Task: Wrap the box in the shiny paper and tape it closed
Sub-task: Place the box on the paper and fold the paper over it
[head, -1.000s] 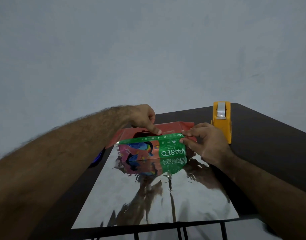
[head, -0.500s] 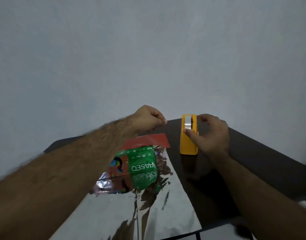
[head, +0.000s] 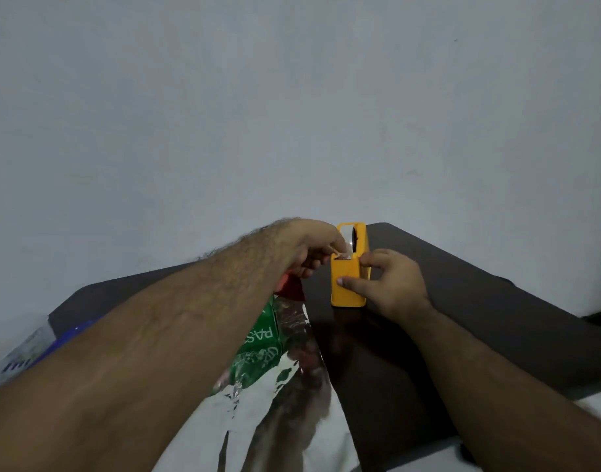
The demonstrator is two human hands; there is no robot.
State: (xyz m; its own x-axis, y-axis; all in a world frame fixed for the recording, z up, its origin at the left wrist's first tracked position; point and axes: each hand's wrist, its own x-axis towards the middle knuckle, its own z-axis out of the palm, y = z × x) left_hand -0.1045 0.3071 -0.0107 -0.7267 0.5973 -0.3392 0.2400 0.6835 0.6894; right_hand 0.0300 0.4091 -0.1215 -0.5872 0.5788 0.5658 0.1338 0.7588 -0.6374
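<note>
1. Both hands are on the yellow tape dispenser (head: pixel 349 282), which stands upright on the dark table (head: pixel 462 321), toward its far edge.
2. The right hand (head: pixel 391 287) grips the dispenser's body, thumb flat on the front face and a finger curled round the right side.
3. The left hand (head: pixel 312 247) reaches across from the left, its fingertips pinching the clear tape end (head: pixel 344 256) at the dispenser's cutter edge.
4. The box (head: pixel 261 338), green with white lettering, sits on the shiny paper (head: pixel 275 420) just left of the dispenser. The left forearm hides most of it.
5. The paper lies open and flat on the table, silver side up, with a red bit (head: pixel 290 287) showing behind the box.
6. A blue and white thing (head: pixel 26 352) peeks out at the far left edge; too blurry to name.
</note>
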